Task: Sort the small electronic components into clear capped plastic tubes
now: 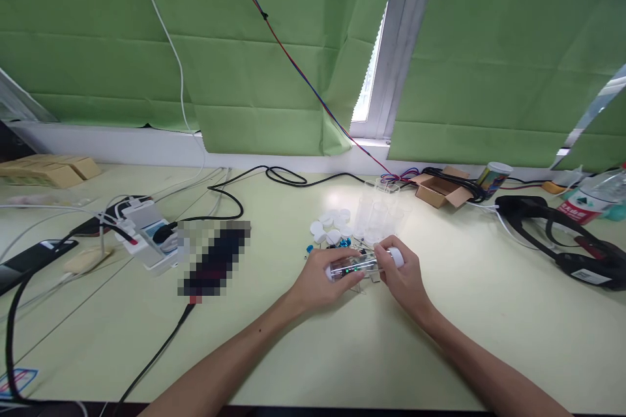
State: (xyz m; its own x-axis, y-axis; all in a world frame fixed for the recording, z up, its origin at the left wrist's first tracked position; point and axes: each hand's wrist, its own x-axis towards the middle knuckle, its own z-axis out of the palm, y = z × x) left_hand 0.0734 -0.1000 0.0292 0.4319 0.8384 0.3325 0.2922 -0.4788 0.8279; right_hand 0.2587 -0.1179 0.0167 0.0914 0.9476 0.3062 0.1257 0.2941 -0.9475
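Spanning the gap between two bare hands, a clear tube (360,264) with a white cap at each end is held over the middle of a pale bench (293,365). Its long axis runs left to right, nearly straight across the person's front. The right end sits slightly higher in the picture; whether it is raised or only farther away cannot be told. The left hand (317,279) grips the left end, thumb on the near side, forefinger along the far side, the left cap (329,272) against the hand. The right hand (405,279) grips the other end, thumb across the tube, with the right cap (396,257) showing past it. Both sets of fingers are drawn in to the tube's width, so neither hand is nearer. Whether the tube touches anything beneath is hidden. Just behind it lie small blue parts (345,243), then a cluster of loose white caps (334,237); other clear tubes (377,218) are grouped farther back, to the right of those caps.
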